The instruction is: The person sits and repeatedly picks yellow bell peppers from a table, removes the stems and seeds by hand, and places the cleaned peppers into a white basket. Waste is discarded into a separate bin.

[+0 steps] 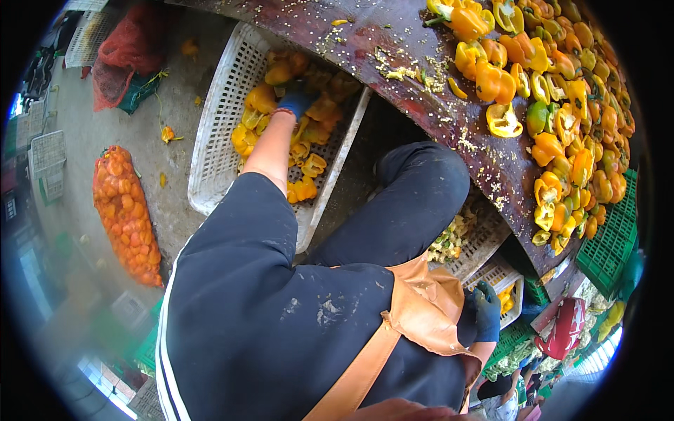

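My left hand [297, 101], in a blue glove, reaches down into a white plastic crate [216, 137] among yellow-orange bell peppers [260, 100]. Its fingers are in shadow and partly hidden, so whether they grip a pepper cannot be told. Several cut pepper halves [314, 165] lie in the same crate, nearer my body. Off to the right, beside my orange apron [421, 316], is my right hand [487, 310] in a blue glove with its fingers bent; what it holds, if anything, is unclear. It is near a smaller white crate [513, 308] with yellow pepper pieces.
A dark red tabletop [389, 68], strewn with seeds, carries a large heap of halved peppers [574, 121]. Pepper cores fill part of a crate [487, 242] under its edge. A full orange net sack [126, 216] lies on the floor at left. Other people [505, 400] are at lower right.
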Tool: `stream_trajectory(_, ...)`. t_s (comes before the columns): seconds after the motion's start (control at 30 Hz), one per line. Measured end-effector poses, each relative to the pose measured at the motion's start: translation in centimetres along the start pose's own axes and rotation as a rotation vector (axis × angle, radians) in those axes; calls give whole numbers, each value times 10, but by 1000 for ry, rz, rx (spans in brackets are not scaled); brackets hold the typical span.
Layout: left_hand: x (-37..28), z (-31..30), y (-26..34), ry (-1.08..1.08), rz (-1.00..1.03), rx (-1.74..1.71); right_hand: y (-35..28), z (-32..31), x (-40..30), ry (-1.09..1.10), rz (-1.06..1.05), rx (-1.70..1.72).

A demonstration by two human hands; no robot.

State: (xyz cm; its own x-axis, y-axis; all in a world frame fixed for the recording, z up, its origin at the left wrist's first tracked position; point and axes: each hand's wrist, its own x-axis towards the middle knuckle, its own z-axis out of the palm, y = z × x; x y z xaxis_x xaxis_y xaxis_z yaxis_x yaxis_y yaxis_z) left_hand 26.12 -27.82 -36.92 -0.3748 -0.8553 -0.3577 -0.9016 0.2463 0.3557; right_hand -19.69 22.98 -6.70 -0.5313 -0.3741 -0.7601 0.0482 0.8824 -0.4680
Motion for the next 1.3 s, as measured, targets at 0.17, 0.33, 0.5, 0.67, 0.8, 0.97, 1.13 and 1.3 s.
stream_trajectory(0.17,-26,9,81,5,266,-202,-19,6,21,-37,-39,-101)
stream_trajectory(0.33,-79,6,-32,-113,-330,510,-34,12,16,33,-126,-197)
stream_trajectory(0.5,-183,29,-23,-477,-151,401,-30,12,20,88,-225,-366)
stream_trajectory(0.67,-227,32,-11,-735,-112,-116,-26,22,23,67,-300,-334)
stream_trajectory(0.8,-144,-73,75,246,120,-346,-21,31,19,83,-333,-340)
stream_trajectory(0.97,-53,-159,259,669,738,-214,-5,40,25,101,-407,-228)
stream_trajectory(1.13,17,-160,343,327,597,228,12,38,4,159,-415,-271)
stream_trajectory(1.3,38,-142,314,527,630,-12,24,34,-28,197,-331,-214)
